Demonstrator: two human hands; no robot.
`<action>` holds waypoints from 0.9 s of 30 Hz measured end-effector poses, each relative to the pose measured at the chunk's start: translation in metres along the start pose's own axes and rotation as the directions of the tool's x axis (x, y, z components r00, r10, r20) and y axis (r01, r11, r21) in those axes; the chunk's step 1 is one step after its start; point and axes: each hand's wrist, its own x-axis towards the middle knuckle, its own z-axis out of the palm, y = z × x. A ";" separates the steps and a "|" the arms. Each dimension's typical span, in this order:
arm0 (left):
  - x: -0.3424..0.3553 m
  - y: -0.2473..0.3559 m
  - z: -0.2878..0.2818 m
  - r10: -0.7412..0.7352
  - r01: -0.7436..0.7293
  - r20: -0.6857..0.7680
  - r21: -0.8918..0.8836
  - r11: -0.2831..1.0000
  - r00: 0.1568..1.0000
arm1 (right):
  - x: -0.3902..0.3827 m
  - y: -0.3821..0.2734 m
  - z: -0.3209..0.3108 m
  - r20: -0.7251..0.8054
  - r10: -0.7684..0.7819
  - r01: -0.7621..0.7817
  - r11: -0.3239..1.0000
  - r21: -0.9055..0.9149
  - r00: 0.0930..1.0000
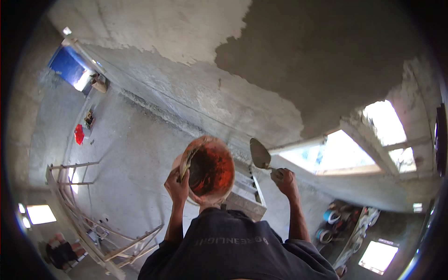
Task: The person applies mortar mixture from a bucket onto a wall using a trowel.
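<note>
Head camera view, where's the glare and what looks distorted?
In the head view, the window openings at right glare white; in that same view, the wooden frame at lower left bows with fisheye distortion, while the trowel looks fairly clear.

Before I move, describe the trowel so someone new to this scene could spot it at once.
Find the dark shirt at the bottom centre and follow the right forearm up to the right hand. The trowel is the tool it grips, its grey blade pointing up and left. Unlike the round bucket, reddish inside, in the left hand, the blade is flat and narrow.
</note>
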 end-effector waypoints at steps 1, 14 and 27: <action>0.005 0.009 0.003 0.022 -0.023 0.018 0.015 1.000 1.000 | -0.019 -0.011 0.004 0.072 0.111 -0.116 0.990 0.082 0.991; 0.033 0.088 0.029 0.394 -0.391 0.341 -0.079 0.917 0.854 | -0.057 -0.027 0.074 0.120 0.198 -0.221 0.950 0.220 0.973; 0.009 0.112 0.041 0.461 -0.457 0.402 -0.112 0.882 0.791 | -0.016 -0.034 0.118 -0.027 0.213 -0.191 0.920 0.342 0.977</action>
